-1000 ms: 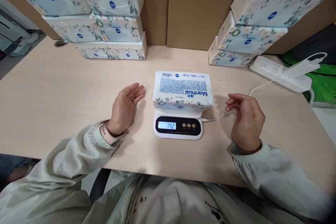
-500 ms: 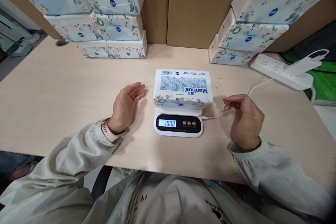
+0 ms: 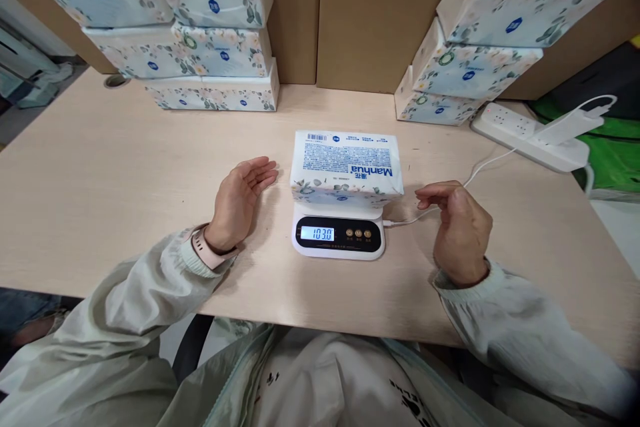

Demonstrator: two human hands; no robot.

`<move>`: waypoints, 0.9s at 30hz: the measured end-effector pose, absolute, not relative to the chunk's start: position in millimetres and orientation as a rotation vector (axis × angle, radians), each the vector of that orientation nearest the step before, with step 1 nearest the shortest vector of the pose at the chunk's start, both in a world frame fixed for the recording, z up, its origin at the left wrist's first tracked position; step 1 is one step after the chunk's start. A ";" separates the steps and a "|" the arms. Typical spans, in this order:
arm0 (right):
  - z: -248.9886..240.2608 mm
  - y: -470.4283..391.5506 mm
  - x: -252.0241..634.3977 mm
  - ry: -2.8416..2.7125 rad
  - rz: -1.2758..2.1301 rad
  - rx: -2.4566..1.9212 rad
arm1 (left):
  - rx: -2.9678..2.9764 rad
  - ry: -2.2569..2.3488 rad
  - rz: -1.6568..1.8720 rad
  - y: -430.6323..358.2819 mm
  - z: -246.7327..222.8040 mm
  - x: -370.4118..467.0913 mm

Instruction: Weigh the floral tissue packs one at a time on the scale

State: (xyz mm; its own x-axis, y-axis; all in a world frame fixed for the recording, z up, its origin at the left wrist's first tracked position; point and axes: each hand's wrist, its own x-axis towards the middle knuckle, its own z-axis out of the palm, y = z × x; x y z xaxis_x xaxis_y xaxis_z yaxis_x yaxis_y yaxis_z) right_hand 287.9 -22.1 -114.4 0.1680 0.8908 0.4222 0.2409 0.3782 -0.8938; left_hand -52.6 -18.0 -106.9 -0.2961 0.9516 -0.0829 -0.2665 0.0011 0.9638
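Note:
A white and blue pack of tissues [image 3: 346, 163] printed "Manhua" lies on the white kitchen scale [image 3: 339, 255], covering most of its platform. The lit display [image 3: 317, 233] reads 103.0. To the left of the pack, my left hand [image 3: 239, 203] rests on its edge on the table, palm toward the pack, fingers stretched out and holding nothing. My right hand [image 3: 460, 230] is on the other side, apart from the pack, fingers extended and slightly curved, also holding nothing. A white cable [image 3: 415, 219] runs from the scale's right side behind my right hand.
Stacked tissue packs [image 3: 215, 53] stand at the back left, and another stack [image 3: 470, 73] at the back right. A white power strip [image 3: 530, 137] with a plugged-in adapter lies at the right. Brown cardboard [image 3: 370, 20] rises behind the table [image 3: 125, 167].
The scale's reading has gone from 100.0 to 103.0. My right hand has shifted slightly left, toward the pack. My left hand has hardly moved.

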 end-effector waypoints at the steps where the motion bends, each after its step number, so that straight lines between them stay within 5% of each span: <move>1: -114.3 -22.3 287.8 -1.360 0.641 -1.131 | 0.812 1.240 1.513 -18.1 -106.3 -52.2; 15: -107.9 -27.6 286.0 -1.410 0.689 -1.135 | 0.934 1.275 1.520 -23.3 -79.9 -52.3; 22: -107.7 -36.0 270.4 -1.562 0.956 -1.088 | 1.350 1.083 0.990 -28.8 -32.3 -36.5; 27: -102.7 -12.6 280.5 -1.499 0.736 -1.154 | 1.400 0.891 0.911 16.8 -12.7 8.5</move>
